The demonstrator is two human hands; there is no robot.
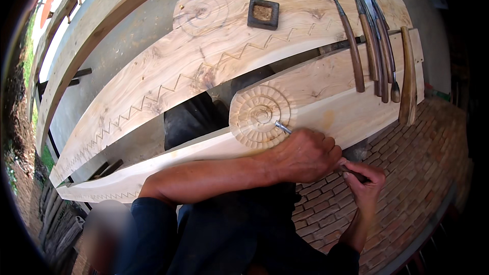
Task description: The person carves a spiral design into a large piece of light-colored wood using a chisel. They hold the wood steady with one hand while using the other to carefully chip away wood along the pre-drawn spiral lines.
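A carving gouge rests its metal tip on the lower right part of a round carved rosette on the near wooden board. My left hand is closed around the gouge close to its blade, and that forearm lies across the board's near edge. Off the edge, my right hand grips the rear of the dark wooden handle. The rosette has rings of petal-like cuts around a smaller round centre.
The far board bears a zigzag line and drawn circles. On it sits a square dark box. Several long-handled carving tools and a pale wooden club lie at right. Curved beams stand left; brick paving spreads right.
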